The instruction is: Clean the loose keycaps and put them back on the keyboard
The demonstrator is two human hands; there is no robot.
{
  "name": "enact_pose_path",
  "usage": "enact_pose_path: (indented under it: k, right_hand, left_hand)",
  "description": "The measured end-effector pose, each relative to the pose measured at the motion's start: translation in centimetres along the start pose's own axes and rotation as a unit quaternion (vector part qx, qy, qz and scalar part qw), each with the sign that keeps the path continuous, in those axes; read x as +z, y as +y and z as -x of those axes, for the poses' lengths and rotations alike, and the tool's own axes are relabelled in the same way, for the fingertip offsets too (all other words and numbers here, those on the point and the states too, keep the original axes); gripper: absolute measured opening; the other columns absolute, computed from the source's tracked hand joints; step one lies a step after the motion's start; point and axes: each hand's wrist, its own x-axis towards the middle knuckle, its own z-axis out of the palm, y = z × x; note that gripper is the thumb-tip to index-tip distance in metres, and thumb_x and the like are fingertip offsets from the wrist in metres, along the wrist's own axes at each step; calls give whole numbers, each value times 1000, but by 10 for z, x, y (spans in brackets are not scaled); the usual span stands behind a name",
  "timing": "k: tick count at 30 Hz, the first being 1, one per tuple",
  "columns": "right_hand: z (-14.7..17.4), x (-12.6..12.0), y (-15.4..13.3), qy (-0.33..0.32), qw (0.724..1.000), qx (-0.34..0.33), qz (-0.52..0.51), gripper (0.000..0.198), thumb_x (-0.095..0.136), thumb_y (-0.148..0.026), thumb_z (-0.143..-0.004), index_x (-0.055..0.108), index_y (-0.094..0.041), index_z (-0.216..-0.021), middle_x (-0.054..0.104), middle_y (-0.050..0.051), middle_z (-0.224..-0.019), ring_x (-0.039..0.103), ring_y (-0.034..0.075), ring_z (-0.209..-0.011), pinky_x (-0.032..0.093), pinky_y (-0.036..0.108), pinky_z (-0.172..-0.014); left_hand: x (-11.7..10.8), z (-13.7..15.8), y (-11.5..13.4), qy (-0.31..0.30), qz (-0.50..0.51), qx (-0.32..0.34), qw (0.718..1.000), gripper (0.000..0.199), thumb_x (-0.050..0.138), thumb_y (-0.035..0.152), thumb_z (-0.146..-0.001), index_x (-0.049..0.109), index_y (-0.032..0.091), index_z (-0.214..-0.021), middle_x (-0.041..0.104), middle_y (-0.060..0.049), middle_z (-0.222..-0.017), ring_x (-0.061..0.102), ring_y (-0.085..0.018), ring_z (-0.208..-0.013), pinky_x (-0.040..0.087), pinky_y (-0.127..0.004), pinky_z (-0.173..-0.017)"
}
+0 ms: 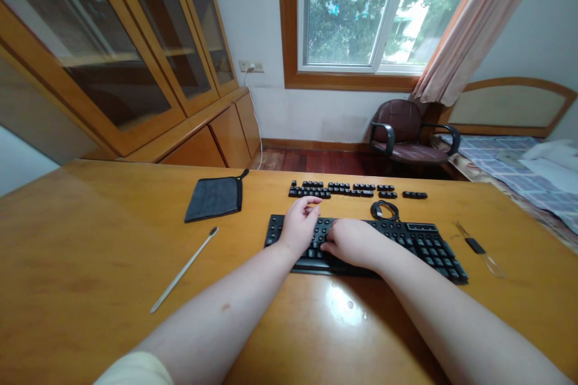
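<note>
A black keyboard (433, 252) lies before me, its number pad fitted with keycaps and bare sockets showing in its left and middle part. My left hand (300, 225) is over the keyboard's left part, fingers loosely bent, with a gap between thumb and fingertips and nothing visible in them. Close beside it, my right hand (354, 243) rests on the middle keys, its fingers curled down and closed. Whatever those fingertips hold is hidden. Behind the keyboard, loose black keycaps (311, 193) stand in rows. The keyboard's coiled black cable (385, 212) lies near them.
Left on the wooden table (90, 240) are a dark grey cloth (214, 198) and a long white brush (183, 272) with a dark head. A wire keycap puller (475, 246) with a black grip lies on the right. Past the table stand a chair (400, 126) and a bed (510, 159).
</note>
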Motion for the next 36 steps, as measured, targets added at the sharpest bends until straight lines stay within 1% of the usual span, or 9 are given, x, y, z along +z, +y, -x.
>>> enact_pose_path:
  k: [3, 7, 13, 18, 24, 27, 29, 32, 36]
  right_hand:
    - [-13, 9, 19, 58, 995, 21, -72, 36, 44, -45, -84, 68, -20, -73, 68, 7, -73, 63, 19, -68, 43, 26, -62]
    - [-34, 25, 48, 195, 968, 126, -93, 35, 44, -42, -85, 60, -20, -107, 66, 8, -98, 61, 21, -88, 44, 29, -75]
    - [-49, 40, 63, 169, 973, 122, -100, 57, 45, -47, -84, 33, -26, -136, 64, 8, -106, 61, 22, -92, 44, 31, -76]
    - [-56, 44, 61, 120, 982, 134, -64, 58, 45, -51, -82, 36, -28, -135, 62, 10, -113, 59, 26, -99, 43, 35, -81]
    - [-54, 42, 56, 128, 977, 166, -43, 32, 43, -42, -86, 63, -26, -105, 65, 7, -101, 61, 22, -89, 44, 31, -76]
    - [-51, 39, 53, 169, 967, 185, -36, 32, 42, -38, -87, 63, -22, -103, 63, 8, -103, 61, 20, -88, 44, 29, -76]
    - [-50, 37, 51, 201, 966, 156, -43, 33, 42, -36, -87, 59, -22, -112, 60, 8, -111, 60, 19, -92, 44, 27, -79]
    - [-49, 37, 49, 194, 978, 50, -55, 35, 44, -35, -87, 54, -27, -119, 53, 6, -124, 56, 18, -101, 42, 27, -86]
    - [-50, 38, 47, 154, 986, -8, -67, 31, 41, -34, -89, 58, -28, -114, 58, 4, -116, 57, 18, -100, 43, 29, -84]
  left_hand:
    - [0, 0, -1, -2, -13, 3, 1000, 19, 51, 22, -79, 61, 17, -95, 62, -3, -77, 60, -14, -72, 47, -27, -70]
    - [0, 0, -2, -6, -18, 11, 1000, 20, 50, 23, -80, 61, 17, -96, 62, -4, -79, 59, -14, -72, 47, -27, -70]
    - [1, -1, -3, -3, -20, 15, 1000, 19, 51, 21, -79, 62, 17, -95, 63, -5, -83, 59, -14, -72, 46, -26, -69]
    - [2, -3, -5, 6, -16, 16, 1000, 19, 52, 21, -79, 62, 17, -93, 64, -5, -86, 59, -13, -71, 46, -26, -69]
    - [1, -2, -2, 3, -13, 7, 1000, 18, 52, 20, -78, 63, 17, -92, 64, -4, -81, 59, -13, -70, 46, -26, -68]
    - [1, -2, -1, 0, -12, 4, 1000, 18, 51, 20, -79, 63, 17, -92, 64, -4, -82, 59, -14, -71, 46, -26, -69]
    - [1, -2, -1, -1, -14, 5, 1000, 18, 51, 21, -79, 62, 17, -93, 64, -5, -84, 59, -14, -72, 47, -26, -70]
    - [1, -2, -2, -7, -9, 11, 1000, 18, 51, 23, -79, 62, 17, -93, 64, -5, -87, 59, -14, -73, 47, -27, -72]
    - [1, -2, -1, -5, 2, 13, 1000, 18, 53, 24, -79, 62, 16, -92, 64, -6, -87, 59, -14, -74, 47, -27, -72]
